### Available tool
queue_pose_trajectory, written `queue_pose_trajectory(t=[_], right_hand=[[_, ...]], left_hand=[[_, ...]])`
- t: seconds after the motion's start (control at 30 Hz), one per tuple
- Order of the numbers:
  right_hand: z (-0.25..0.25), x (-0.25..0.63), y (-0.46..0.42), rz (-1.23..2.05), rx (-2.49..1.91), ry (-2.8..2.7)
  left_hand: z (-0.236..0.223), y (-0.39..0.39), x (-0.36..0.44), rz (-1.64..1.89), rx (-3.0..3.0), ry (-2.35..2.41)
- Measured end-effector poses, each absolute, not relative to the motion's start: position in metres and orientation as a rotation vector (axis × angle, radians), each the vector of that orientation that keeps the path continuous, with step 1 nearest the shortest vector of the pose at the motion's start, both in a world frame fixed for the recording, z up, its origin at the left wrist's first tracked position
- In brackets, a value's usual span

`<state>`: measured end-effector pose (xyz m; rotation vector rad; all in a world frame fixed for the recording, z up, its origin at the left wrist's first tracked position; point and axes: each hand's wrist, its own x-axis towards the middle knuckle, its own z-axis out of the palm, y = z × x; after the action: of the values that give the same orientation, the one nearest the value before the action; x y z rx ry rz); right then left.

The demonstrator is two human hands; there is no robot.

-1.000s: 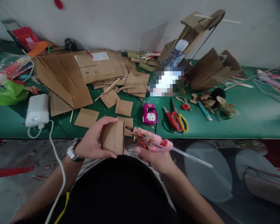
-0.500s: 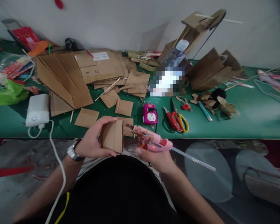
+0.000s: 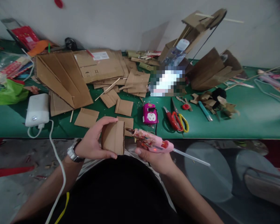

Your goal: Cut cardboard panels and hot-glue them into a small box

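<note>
White plastic comes first at the far left: a charger box, any lettering too small for me to read. Next, a flattened carton carries printed handling marks, a blurred line of writing and a white label, none of it legible from here. Before it, the left hand spreads thumb and fingers across a small cardboard piece, held just off the bench's near edge. Beside its right edge sits the nozzle of a pink glue gun, gripped by the right hand; whether they touch, I can't tell. Gluing that edge looks like the step in hand; the next move seems to call for steady hands and an even line. Farther right lie scissors, no brand visible.
</note>
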<state>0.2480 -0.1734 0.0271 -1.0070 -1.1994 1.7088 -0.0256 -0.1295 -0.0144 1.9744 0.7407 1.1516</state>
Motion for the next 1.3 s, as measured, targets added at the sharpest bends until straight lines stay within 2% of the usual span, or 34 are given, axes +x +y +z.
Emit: queue_pose_trajectory(t=[0.8, 1.17, 1.3], right_hand=[[0.024, 0.253, -0.176, 1.739, -0.888, -1.158], [0.009, 0.254, -0.179, 2.0, -0.767, -0.897], [0.008, 0.254, -0.177, 1.987, -0.835, -0.904]], left_hand=[[-0.012, -0.135, -0.024, 1.16, 1.924, 0.725], [-0.023, -0.139, -0.025, 1.142, 1.794, 0.793], [-0.026, -0.132, -0.025, 1.192, 1.892, 0.773]])
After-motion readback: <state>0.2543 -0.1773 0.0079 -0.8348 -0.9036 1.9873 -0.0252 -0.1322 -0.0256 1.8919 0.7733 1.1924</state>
